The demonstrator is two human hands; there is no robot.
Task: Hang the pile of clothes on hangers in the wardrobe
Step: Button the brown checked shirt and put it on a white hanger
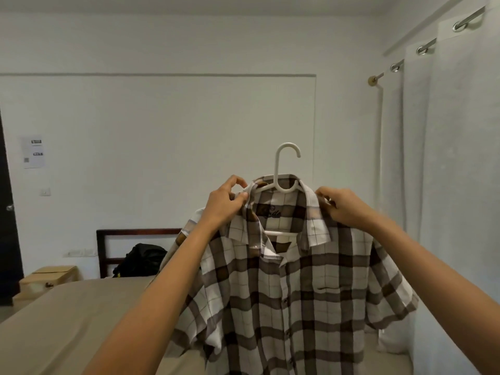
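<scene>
**A:** What are the hands doing?

**B:** The left hand (226,204) pinches the left edge of the collar (311,197) between thumb and fingertips. The right hand (345,208) curls its fingers over the collar's right edge, where a white tip of the hanger (276,169) shows.

**A:** And the shirt?

**B:** The checked shirt (297,293) is held at arm's length, draped on the hanger with its front to the camera. The placket is open at the neck and buttoned lower down. The hook stands free above the collar, its opening to the right, touching nothing.

**A:** What room is there around it?

**B:** The shirt's hem hangs over the near corner of the bed (81,320). Beyond its left sleeve, a black bag (143,258) sits against the dark headboard (135,231), with boxes (51,274) further left beside a door (6,212). The right sleeve hangs near a pale curtain (446,158). Above the hook there is only wall (189,117), well behind it.
</scene>
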